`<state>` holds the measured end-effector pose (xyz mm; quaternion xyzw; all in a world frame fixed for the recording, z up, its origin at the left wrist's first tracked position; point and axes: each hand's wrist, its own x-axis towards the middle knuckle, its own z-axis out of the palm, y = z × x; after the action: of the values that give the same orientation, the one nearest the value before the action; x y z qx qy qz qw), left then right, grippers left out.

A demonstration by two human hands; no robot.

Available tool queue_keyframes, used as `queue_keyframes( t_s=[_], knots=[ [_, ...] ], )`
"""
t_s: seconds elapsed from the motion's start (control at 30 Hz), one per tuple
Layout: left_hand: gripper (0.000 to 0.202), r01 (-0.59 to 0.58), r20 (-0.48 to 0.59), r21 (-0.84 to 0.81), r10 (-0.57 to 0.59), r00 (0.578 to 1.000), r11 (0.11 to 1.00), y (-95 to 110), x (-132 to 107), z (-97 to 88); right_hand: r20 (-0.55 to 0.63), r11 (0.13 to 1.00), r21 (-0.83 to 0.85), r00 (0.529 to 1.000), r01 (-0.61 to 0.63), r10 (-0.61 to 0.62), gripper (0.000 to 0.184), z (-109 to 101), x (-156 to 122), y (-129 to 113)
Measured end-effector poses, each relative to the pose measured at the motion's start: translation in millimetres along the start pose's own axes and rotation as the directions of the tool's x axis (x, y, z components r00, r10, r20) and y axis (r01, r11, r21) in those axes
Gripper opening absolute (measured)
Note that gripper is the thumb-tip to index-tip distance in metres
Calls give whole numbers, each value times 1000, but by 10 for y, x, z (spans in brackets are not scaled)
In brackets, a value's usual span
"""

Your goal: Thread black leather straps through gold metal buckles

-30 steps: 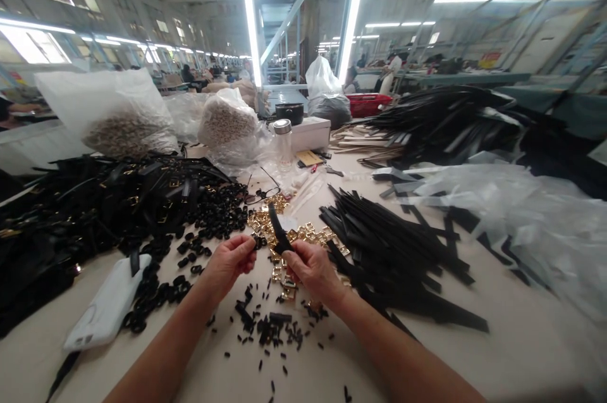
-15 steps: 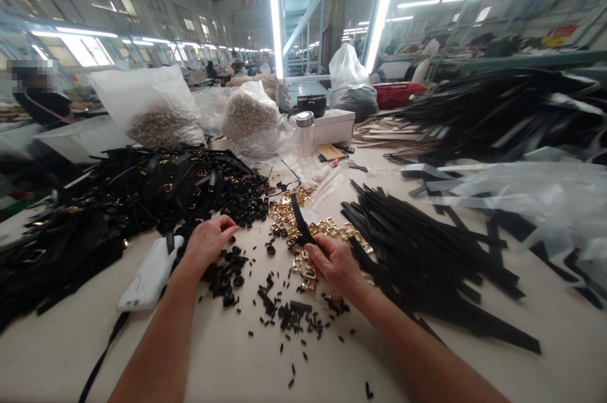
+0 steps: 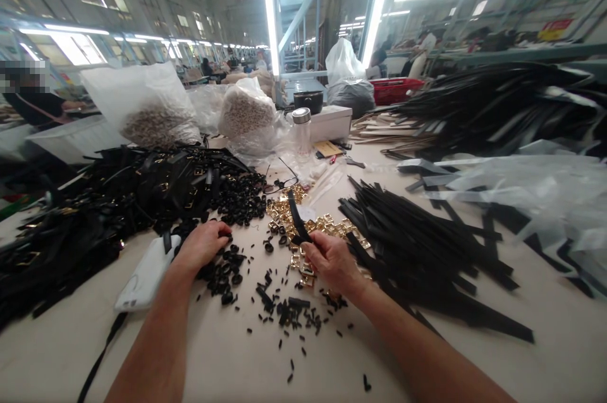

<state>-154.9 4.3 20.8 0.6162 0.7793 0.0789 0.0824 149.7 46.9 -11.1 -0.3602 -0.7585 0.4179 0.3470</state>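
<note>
My right hand (image 3: 332,260) grips a black strap (image 3: 298,216) between thumb and fingers, its free end pointing up and away over the gold buckles (image 3: 332,226). On the left, my left hand (image 3: 203,245) reaches to the small black loops (image 3: 227,273), fingers curled together at their edge. Whatever its fingertips have between them is hidden. More black loops (image 3: 241,197) are heaped just beyond that hand. Small black cut pieces (image 3: 296,314) lie scattered on the table between my forearms.
A pile of black straps (image 3: 417,245) fans out at right; finished-looking buckled straps (image 3: 128,188) are heaped at left. A white device (image 3: 145,276) with a black cord sits beside my left forearm. Eyeglasses (image 3: 281,185), a glass bottle (image 3: 301,131) and filled plastic bags (image 3: 246,109) stand farther back.
My left hand has moved slightly left and down, its fingertips closer to the black loops. My right hand keeps holding the strap in nearly the same place. The view has shifted a little.
</note>
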Motion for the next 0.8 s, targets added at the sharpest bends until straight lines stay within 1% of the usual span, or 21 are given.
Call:
queue_keyframes(
  t_s=[0.13,0.2,0.23,0.27,0.3,0.33,0.37,0.4,0.43,0.47,0.53,0.6,0.67,0.73,0.8],
  knots=[
    [14,44,-39,3,-44,998,999,109,-15,-11,1,1000,-29,1000,8,-8,28,4,0,1],
    [15,59,-56,-93,-64,996,994,216,-27,11,3,999,-49,1000,5,-5,27,0,-1,-8],
    [15,60,-48,-193,-70,996,979,283,-36,29,6,998,-58,1000,7,-6,27,-4,-2,-16],
    [15,57,-26,-327,-70,997,943,359,-47,53,7,998,-68,1000,12,-11,27,-8,-3,-26],
    [16,56,6,-476,-61,998,878,442,-61,82,6,997,-80,1000,19,-19,27,-12,-3,-37],
    [17,60,41,-619,-44,998,783,530,-77,114,3,995,-92,1000,27,-27,28,-16,-4,-48],
    [19,68,69,-739,-25,997,670,617,-96,147,-1,994,-103,999,34,-35,28,-19,-4,-58],
    [21,79,89,-828,-10,996,555,702,-116,181,-7,993,-111,999,41,-42,27,-21,-4,-67],
    [23,95,105,-887,-3,994,453,780,-137,213,-11,992,-117,999,45,-47,27,-22,-3,-72],
    [25,109,117,-922,-1,993,370,849,-158,243,-14,992,-121,999,46,-48,27,-21,-2,-75],
    [26,128,135,-959,9,991,253,954,-197,290,-17,991,-125,999,45,-47,26,-16,-1,-70],
    [24,143,155,-972,49,987,186,1020,-230,321,-16,991,-129,999,41,-43,25,-7,1,-60],
    [22,165,182,-974,105,978,154,1060,-255,342,-15,991,-131,999,38,-40,24,2,2,-51],
    [21,190,212,-969,138,967,157,1085,-271,362,-19,991,-128,999,34,-37,25,9,2,-49],
    [21,191,217,-966,144,965,173,1102,-278,382,-17,991,-129,999,43,-45,25,12,2,-54]
  ],
)
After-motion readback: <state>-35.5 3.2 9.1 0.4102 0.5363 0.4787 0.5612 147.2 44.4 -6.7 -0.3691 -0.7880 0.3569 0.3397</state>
